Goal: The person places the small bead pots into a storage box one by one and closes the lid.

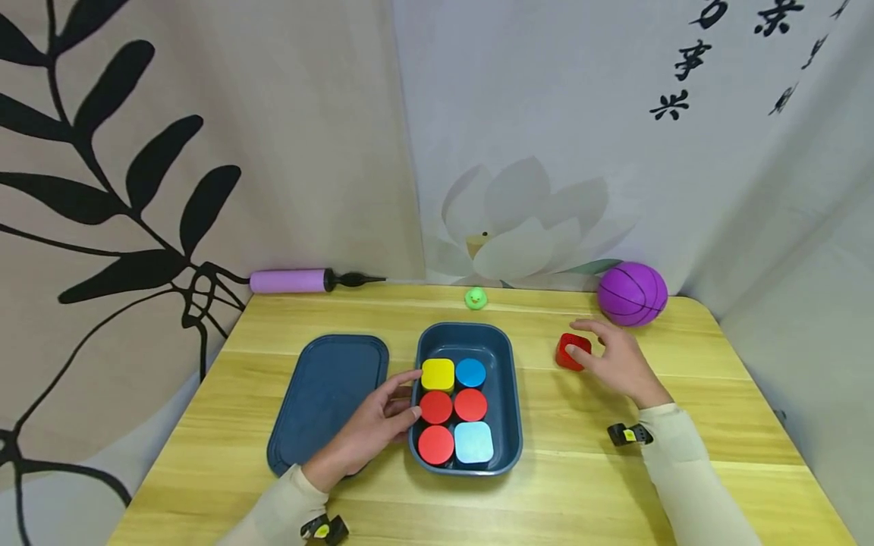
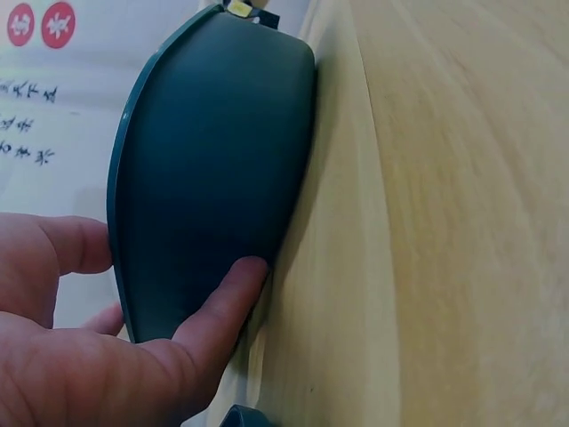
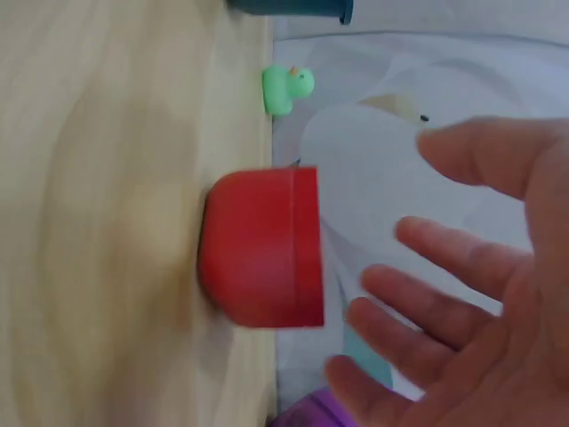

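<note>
My left hand [image 1: 375,428] rests against the left side of a dark blue box [image 1: 508,402]. In the left wrist view, its thumb [image 2: 227,307] lies along the box's outer wall and a fingertip touches the rim. Inside the box sit small containers: a yellow square one [image 1: 438,374], a blue round one [image 1: 470,372], a light blue square one [image 1: 474,443] and several red round ones [image 1: 435,445]. My right hand [image 1: 617,360] hovers with spread fingers over a small red square container [image 3: 258,249] standing on the table; the right wrist view shows a gap between them.
A dark blue lid [image 1: 328,398] lies left of the box, partly under my left forearm and hand. At the table's back edge are a purple hand pump [image 1: 290,280], a green toy duck [image 1: 476,298] and a purple ball [image 1: 633,293]. Fabric walls stand behind.
</note>
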The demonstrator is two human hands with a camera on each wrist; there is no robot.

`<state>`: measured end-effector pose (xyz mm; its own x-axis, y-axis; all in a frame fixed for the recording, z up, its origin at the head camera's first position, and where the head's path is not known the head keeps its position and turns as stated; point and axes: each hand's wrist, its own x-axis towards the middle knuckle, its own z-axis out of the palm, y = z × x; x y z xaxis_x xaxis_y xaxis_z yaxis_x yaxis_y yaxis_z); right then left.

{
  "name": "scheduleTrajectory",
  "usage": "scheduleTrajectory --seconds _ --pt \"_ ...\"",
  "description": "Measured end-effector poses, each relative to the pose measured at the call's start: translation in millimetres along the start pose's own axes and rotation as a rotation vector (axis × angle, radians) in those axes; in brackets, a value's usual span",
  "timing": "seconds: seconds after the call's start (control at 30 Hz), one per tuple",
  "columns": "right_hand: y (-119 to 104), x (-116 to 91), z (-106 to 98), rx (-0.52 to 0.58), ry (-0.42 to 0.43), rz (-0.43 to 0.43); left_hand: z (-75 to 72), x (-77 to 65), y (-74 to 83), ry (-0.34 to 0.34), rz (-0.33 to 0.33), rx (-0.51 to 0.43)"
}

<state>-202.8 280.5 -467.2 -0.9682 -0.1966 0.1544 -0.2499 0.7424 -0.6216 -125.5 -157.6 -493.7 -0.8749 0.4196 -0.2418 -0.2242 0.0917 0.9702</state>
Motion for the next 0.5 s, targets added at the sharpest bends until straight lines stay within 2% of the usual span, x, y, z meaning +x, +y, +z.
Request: scheduleTrajectory --seconds 0.27,0.5 --pt "18 -7 4 0.048 -0.133 0.058 -0.1 -0.7 0.3 -0.022 -0.002 -0.012" --pt "21 -8 5 0.051 -0.117 0.027 -2.0 -1.2 0.6 -0.028 0.005 -0.003"
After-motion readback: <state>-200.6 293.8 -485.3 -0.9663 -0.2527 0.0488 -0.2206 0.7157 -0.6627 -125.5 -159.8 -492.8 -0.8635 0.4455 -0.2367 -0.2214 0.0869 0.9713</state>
